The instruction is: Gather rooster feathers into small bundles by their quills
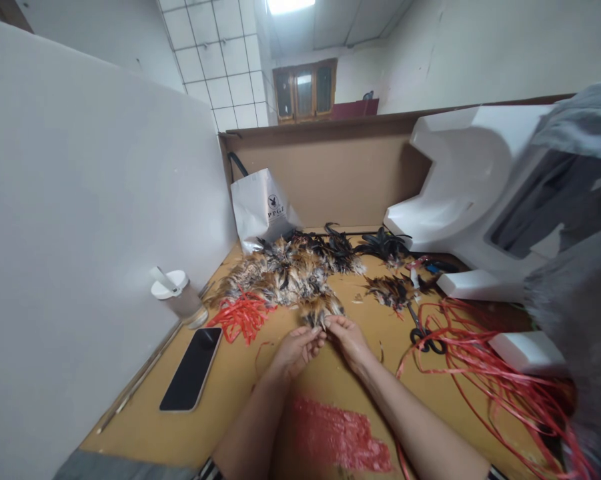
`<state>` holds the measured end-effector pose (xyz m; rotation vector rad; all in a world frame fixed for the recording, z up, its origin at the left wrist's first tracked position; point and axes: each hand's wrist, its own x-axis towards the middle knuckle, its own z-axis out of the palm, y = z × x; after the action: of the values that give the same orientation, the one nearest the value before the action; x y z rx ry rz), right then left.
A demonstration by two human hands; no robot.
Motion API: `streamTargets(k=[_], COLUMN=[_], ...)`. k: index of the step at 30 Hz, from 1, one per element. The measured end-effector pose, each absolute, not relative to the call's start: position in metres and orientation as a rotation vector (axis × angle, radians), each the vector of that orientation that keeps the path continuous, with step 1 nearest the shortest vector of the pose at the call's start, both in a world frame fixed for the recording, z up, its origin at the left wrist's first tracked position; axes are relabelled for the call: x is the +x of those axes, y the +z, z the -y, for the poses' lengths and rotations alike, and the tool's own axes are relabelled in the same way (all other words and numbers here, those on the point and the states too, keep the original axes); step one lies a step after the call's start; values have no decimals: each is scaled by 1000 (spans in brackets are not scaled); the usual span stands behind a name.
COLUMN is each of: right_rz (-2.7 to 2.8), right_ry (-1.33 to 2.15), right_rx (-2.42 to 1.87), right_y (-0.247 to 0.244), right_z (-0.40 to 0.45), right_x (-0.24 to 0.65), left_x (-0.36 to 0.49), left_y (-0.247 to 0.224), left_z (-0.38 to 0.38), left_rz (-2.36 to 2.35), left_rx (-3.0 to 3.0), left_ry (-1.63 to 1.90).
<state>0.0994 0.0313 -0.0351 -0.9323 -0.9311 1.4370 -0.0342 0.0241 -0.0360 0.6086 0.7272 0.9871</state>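
Two-handed grip: left hand (297, 350) and right hand (350, 340) pinch the near end of a feather bunch (321, 307) just below the frame's centre; likely light, soft and easily bent, it should handle best there. At left, a lidded cup (183, 301) and white bag (255, 203) have unclear contents.

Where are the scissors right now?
In the head view, the scissors lie on the table to the right of the person's right hand, beside the tangled red strips and just below a small feather bunch.
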Motion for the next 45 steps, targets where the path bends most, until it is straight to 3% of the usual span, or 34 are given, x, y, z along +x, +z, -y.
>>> streamTargets(k=[15, 24, 37, 45], right_rz=[1058, 1046, 1108, 1111], right_ry=[1144, 1349, 1227, 1334], right_rx=[-961, -960, -1044, -1032], right_y=[-31, -32, -32, -22], right_z=[-24, -24, -26, -25], right_x=[87, 90, 94, 97], left_x=[-30, -30, -32, -37], left_y=[-35, -36, -43, -42], left_z=[-22, -23, -25, -28], left_rz=[-703, -748, -906, -918], left_rx=[536, 570, 892, 885], left_ry=[1000, 1048, 1011, 1045])
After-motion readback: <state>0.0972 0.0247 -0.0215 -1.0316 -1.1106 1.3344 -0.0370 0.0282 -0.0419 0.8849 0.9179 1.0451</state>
